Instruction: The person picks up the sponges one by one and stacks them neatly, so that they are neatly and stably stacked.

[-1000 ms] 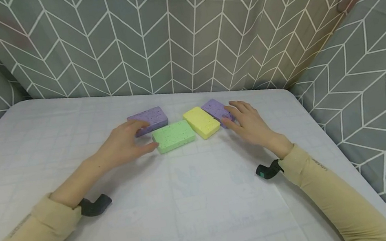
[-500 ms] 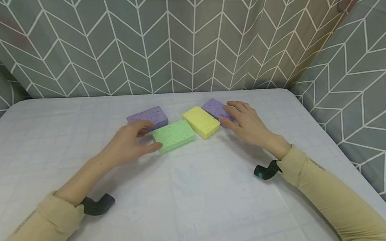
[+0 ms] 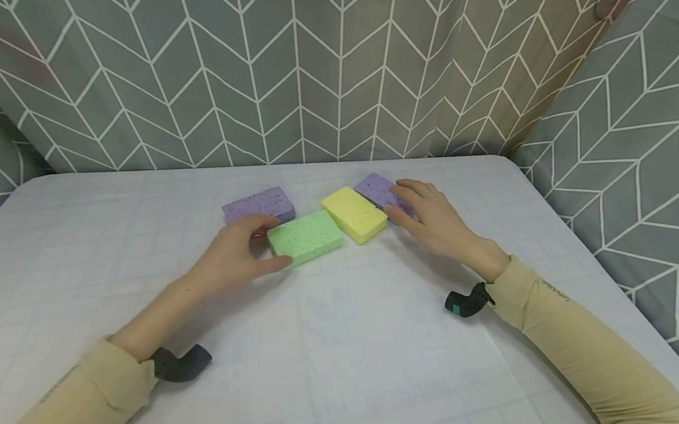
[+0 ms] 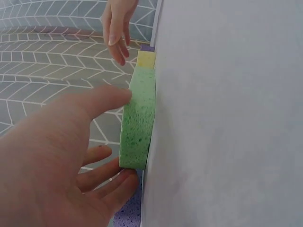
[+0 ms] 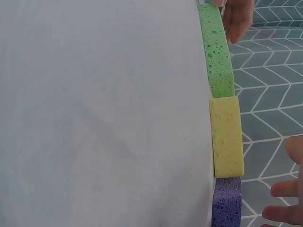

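In the head view a green sponge (image 3: 306, 238) lies flat, with my left hand (image 3: 231, 256) at its left end. The thumb is at its front edge and the fingers reach towards its far side. In the left wrist view the left hand's fingers look spread around the green sponge, not closed on it. A purple sponge (image 3: 260, 206) lies behind, partly covered by those fingers. My right hand (image 3: 439, 223) hovers, fingers loosely bent, above the right end of a second purple sponge (image 3: 375, 189). A yellow sponge (image 3: 355, 215) sits between this one and the green sponge.
All the sponges lie near the far edge of a table covered with a white cloth (image 3: 334, 357). A grey curtain (image 3: 273, 62) with white zigzag lines hangs behind the table and along its sides.
My left hand has moved right, from the left purple sponge and the green sponge's corner to around the green sponge's left end. The right hand has shifted slightly left. The sponges look unmoved.
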`<move>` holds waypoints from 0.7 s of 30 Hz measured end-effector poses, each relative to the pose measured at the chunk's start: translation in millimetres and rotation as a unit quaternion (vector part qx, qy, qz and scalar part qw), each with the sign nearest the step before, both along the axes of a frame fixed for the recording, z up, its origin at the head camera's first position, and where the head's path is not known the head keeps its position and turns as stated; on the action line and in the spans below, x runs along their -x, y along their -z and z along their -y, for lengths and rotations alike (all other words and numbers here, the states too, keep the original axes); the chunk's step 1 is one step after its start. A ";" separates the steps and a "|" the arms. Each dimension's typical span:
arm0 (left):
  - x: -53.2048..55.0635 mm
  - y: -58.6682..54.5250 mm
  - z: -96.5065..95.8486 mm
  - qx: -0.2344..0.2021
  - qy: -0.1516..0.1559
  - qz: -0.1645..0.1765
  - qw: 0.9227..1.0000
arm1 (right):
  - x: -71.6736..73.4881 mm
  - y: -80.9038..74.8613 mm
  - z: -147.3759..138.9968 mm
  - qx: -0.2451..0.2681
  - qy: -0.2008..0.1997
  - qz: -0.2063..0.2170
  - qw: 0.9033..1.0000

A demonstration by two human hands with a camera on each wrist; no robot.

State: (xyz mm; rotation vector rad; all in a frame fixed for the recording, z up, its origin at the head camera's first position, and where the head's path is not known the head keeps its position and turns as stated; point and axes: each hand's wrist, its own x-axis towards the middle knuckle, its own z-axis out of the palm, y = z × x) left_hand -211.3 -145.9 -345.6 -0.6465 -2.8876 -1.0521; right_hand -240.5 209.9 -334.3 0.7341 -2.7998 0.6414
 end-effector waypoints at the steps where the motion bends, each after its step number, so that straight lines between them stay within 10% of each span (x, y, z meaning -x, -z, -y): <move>1: 0.0 0.9 -0.5 -0.002 0.001 -0.001 1.000 | -0.2 0.0 0.1 0.002 0.001 0.001 1.000; 21: -0.1 15.7 -3.3 -0.083 -0.023 0.045 0.995 | -0.6 2.9 3.8 0.020 -0.009 -0.008 1.000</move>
